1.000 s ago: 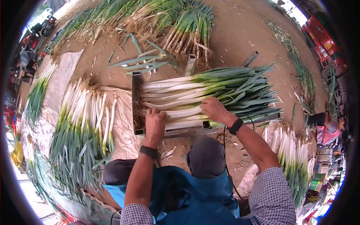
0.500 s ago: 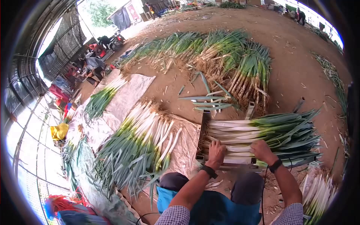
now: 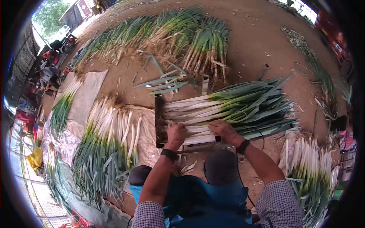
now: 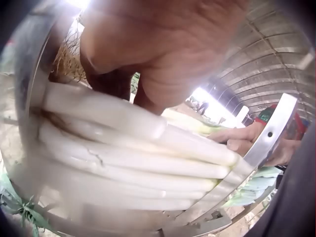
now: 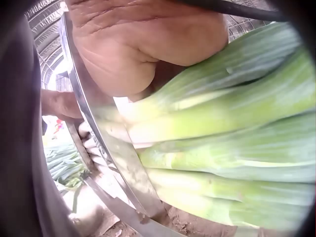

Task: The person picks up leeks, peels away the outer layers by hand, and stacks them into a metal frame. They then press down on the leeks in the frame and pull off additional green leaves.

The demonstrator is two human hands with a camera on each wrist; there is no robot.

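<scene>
Right in front of the person lies a stack of leeks [image 3: 228,108], packed in a metal frame [image 3: 159,121] that stands on the earth floor. The white stems point to the left end of the frame and the green leaves spread out to the right; I think the end plate keeps the root ends even. The left hand [image 3: 175,133] rests on the white stems near the root end, its fingers bent over them and pressing down. The right hand [image 3: 224,131] lies further along, where white turns to green, its fingers also curved over the stems; it seems that both hands hold the stack tight so it does not roll apart. In the wrist views the stems lie against curved metal bars of the frame. To the left, more cleaned leeks [image 3: 108,144] lie in a row on a cloth [image 3: 146,131], and another pile [image 3: 308,167] lies on the right. Further away, bundles with roots [image 3: 205,45] wait on the ground.
</scene>
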